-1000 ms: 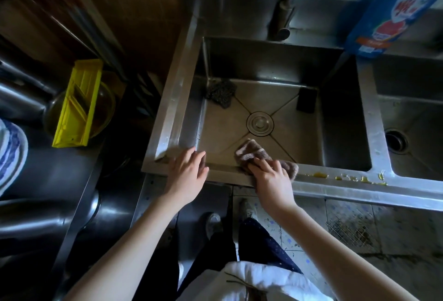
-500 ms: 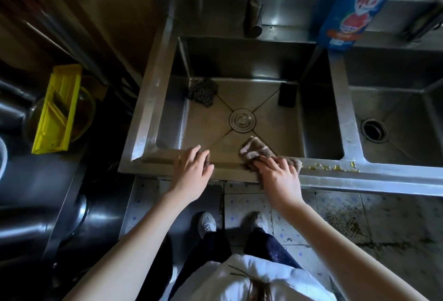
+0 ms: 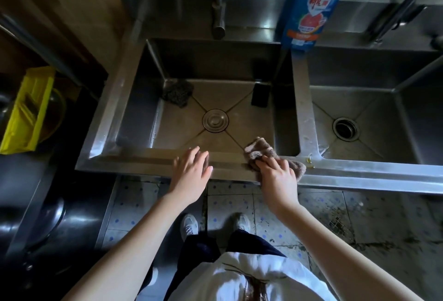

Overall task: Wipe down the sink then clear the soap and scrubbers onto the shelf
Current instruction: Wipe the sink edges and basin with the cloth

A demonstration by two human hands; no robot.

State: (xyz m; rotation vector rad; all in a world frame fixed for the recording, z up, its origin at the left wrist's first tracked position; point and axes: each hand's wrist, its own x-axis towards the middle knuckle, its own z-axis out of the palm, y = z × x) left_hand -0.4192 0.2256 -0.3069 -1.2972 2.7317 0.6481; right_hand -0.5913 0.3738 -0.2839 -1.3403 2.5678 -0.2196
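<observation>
Holding a dark mesh scrubber (image 3: 177, 92) in its far left corner and a black sponge (image 3: 260, 94) at the far right, the left sink basin (image 3: 134, 113) keeps its drain (image 3: 215, 120) uncovered. Behind the divider stands a blue soap bottle (image 3: 311, 6). On the near rim, the right hand (image 3: 278, 176) presses curled fingers onto a brown cloth (image 3: 257, 151); the left hand (image 3: 191, 171) rests flat, fingers loosely spread.

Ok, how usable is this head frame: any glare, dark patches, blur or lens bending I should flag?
Head view: the left side around the yellow tray is very dark; the sink rim bows from the wide-angle lens; soft glare streaks the divider; the left hand is slightly blurred; the right hand and cloth stay readable.
</observation>
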